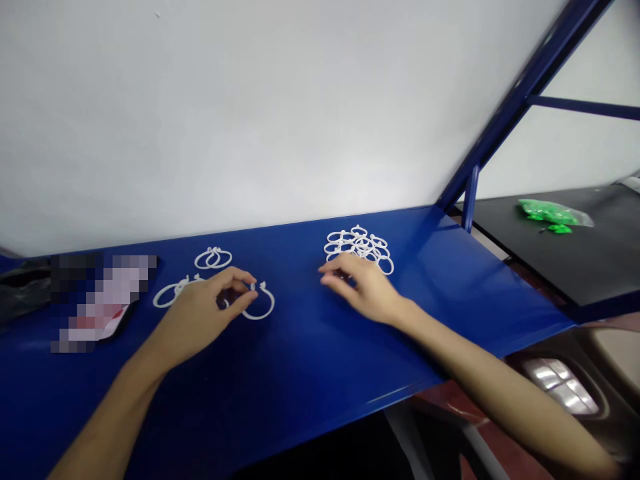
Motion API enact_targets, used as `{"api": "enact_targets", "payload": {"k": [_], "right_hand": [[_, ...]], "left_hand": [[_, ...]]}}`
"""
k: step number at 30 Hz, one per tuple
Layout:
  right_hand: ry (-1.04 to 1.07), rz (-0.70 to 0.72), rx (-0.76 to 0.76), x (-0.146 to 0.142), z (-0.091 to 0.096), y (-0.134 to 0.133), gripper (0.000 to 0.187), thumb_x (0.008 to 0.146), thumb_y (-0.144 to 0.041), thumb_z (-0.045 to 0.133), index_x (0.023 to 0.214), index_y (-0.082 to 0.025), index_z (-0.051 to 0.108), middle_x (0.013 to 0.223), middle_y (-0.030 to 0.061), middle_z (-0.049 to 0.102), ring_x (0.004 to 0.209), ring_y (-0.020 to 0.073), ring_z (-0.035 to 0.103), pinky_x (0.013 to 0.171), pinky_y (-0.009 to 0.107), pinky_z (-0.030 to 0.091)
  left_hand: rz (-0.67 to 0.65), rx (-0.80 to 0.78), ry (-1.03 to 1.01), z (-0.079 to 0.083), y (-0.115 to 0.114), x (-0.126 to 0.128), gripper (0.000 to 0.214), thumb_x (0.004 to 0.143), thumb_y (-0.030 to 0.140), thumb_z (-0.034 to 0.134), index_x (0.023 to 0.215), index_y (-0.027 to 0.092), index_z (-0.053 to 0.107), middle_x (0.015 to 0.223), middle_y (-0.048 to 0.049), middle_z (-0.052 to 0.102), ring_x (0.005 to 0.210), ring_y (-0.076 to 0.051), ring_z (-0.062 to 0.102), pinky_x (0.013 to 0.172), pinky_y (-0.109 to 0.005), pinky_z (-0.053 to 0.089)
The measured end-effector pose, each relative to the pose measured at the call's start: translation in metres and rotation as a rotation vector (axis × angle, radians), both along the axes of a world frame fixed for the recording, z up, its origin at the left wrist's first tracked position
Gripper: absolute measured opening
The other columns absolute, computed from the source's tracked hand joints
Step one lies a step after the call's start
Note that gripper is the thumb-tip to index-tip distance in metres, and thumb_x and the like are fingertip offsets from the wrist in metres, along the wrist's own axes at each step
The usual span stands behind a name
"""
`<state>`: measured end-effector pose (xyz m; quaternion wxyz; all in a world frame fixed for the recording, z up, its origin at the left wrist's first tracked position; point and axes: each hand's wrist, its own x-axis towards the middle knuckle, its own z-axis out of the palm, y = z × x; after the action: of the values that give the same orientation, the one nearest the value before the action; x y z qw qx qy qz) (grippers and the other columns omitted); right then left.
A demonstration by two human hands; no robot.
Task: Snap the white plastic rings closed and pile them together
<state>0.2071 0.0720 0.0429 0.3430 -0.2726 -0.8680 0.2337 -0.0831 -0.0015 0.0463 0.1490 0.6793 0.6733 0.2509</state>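
Observation:
My left hand (207, 310) is closed in a pinch on one end of a white plastic ring (273, 303). The ring has a gap at its top, with a small knob at the other end. More white rings (163, 298) lie partly hidden behind this hand, and a pair of overlapping rings (214, 259) sits a little farther back. My right hand (367, 290) hovers at the front of a pile of similar white rings (363, 243). Its thumb and forefinger are curved with a small gap between the tips, and I see nothing held in them.
The blue tabletop (300, 400) meets a pale wall (280, 113). A phone-like flat object (115, 320), partly blurred out, lies left beside a dark bag (23, 287). Blue frame bars (500, 110) rise at right. Beyond is a black table (565, 260) with a green-filled plastic bag (550, 212).

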Motion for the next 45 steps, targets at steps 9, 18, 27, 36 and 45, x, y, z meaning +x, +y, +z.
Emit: {"api": "enact_targets", "payload": {"k": [9, 18, 27, 36, 45], "right_hand": [[0.151, 0.043, -0.218, -0.043, -0.030, -0.025, 0.006, 0.097, -0.024, 0.060, 0.096, -0.019, 0.061, 0.083, 0.0009, 0.069, 0.070, 0.0126, 0.063, 0.065, 0.025, 0.050], [-0.044, 0.155, 0.135, -0.031, -0.027, -0.030, 0.023, 0.106, -0.022, 0.039, 0.102, -0.017, 0.061, 0.094, 0.0105, 0.068, 0.086, 0.0192, 0.062, 0.077, 0.034, 0.054], [-0.077, 0.200, 0.163, -0.024, -0.022, -0.017, 0.023, 0.105, -0.024, 0.042, 0.104, -0.017, 0.064, 0.096, 0.0096, 0.069, 0.090, 0.0193, 0.063, 0.079, 0.033, 0.054], [-0.014, -0.305, 0.004, 0.085, -0.007, 0.058, 0.016, 0.087, -0.033, 0.072, 0.079, -0.019, 0.067, 0.088, 0.0048, 0.068, 0.074, 0.0175, 0.064, 0.070, 0.033, 0.052], [-0.119, -0.319, -0.126, 0.133, -0.030, 0.070, 0.026, 0.085, -0.047, 0.070, 0.085, -0.022, 0.074, 0.102, 0.0080, 0.069, 0.086, 0.0215, 0.067, 0.080, 0.041, 0.056]], "left_hand": [[-0.014, 0.050, -0.384, -0.017, -0.005, 0.047, 0.028, 0.083, 0.051, 0.068, 0.094, 0.026, 0.069, 0.085, 0.0011, 0.078, 0.081, -0.018, 0.074, 0.065, -0.025, 0.053], [0.010, 0.174, -0.455, -0.030, -0.009, 0.060, 0.015, 0.084, 0.038, 0.067, 0.079, 0.025, 0.072, 0.080, 0.0020, 0.078, 0.075, -0.017, 0.073, 0.075, -0.029, 0.058], [-0.156, 0.243, -0.241, -0.021, -0.007, 0.059, 0.020, 0.089, 0.041, 0.063, 0.092, 0.027, 0.077, 0.087, 0.0000, 0.075, 0.078, -0.016, 0.069, 0.075, -0.029, 0.056], [0.013, 0.161, 0.435, -0.024, 0.014, -0.021, 0.043, 0.091, 0.026, 0.038, 0.116, 0.017, 0.071, 0.116, -0.0148, 0.066, 0.108, -0.035, 0.057, 0.093, -0.052, 0.049], [0.007, 0.019, 0.565, -0.037, 0.015, -0.043, 0.044, 0.093, 0.029, 0.033, 0.119, 0.023, 0.068, 0.120, -0.0147, 0.068, 0.105, -0.038, 0.060, 0.082, -0.052, 0.049]]}}
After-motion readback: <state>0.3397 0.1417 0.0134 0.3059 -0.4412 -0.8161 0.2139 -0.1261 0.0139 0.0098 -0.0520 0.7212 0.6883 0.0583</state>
